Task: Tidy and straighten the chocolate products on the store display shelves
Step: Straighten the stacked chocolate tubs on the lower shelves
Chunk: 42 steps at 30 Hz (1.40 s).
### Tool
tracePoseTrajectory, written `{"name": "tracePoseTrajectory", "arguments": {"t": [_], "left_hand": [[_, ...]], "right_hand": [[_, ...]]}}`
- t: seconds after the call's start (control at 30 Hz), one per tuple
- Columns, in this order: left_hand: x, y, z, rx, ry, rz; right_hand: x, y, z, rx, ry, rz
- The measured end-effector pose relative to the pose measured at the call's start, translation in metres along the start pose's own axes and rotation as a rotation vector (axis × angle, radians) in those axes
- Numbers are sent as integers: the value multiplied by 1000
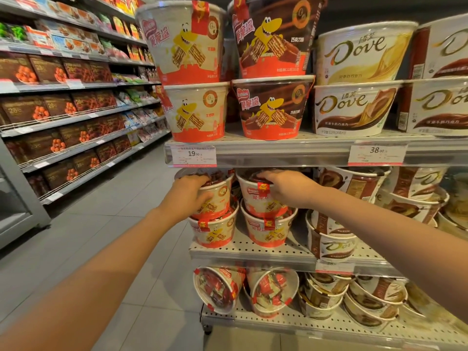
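Two hands work the middle shelf (253, 253) at once. The fingers (206, 197) of the left hand (188, 195) curl round the rim and wall of the upper left tub (219, 198), thumb low on the side and fingertips over the clear lid. The right hand (287, 188) curls over the lid edge of the upper right tub (260, 202), gripping it from above. Each gripped tub sits on another of its kind, the two stacks side by side at the shelf's left front corner, beneath the price rail (193, 154).

These paper tubs look light and fairly stiff, though the thin clear lids would likely dent under pressure; the rolled rim and upper wall seem the safest hold. Each tub's axis runs vertical, wide mouth up. The right tub's label faces the aisle; the left one's appears turned slightly off.

On the bottom shelf, tipped tubs (220, 288) lie with lids pointing outward.
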State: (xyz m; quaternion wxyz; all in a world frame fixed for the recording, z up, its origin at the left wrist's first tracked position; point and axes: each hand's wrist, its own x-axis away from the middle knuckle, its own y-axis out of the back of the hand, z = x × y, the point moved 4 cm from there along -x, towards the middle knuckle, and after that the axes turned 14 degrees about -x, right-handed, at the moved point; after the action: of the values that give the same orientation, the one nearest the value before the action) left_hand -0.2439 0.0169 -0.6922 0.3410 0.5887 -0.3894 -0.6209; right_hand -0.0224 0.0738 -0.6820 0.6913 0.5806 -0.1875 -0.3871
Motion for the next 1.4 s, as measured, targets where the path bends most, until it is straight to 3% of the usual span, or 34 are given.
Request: {"name": "tracePoseTrajectory", "arguments": {"t": [0.13, 0.33, 0.5, 0.63, 0.77, 0.87, 1.0, 1.1, 1.2, 1.4], "left_hand": [[2, -7, -1, -40, 25, -64], [4, -9, -4, -25, -2, -124], [7, -9, -3, -63, -61, -85], [22, -6, -2, 9, -65, -162], [61, -16, 3, 178, 165, -375], [82, -36, 7, 495, 535, -311], [84, -80, 11, 1060, 1000, -24], [73, -96, 8, 1308, 1085, 85], [64, -96, 7, 1332, 1081, 116], [55, -91, 15, 1328, 1089, 143]], "right_hand": [[1, 0, 4, 117, 80, -96], [5, 1, 10, 248, 117, -113], [5, 2, 11, 301, 93, -134], [16, -7, 3, 181, 98, -153], [64, -26, 2, -227, 185, -524], [91, -47, -4, -603, -28, -638], [83, -82, -32, -1030, -527, -473], [67, -106, -43, -1387, -780, -314], [50, -109, -48, -1552, -845, -355], [38, -108, -50, -1549, -903, -448]]}}
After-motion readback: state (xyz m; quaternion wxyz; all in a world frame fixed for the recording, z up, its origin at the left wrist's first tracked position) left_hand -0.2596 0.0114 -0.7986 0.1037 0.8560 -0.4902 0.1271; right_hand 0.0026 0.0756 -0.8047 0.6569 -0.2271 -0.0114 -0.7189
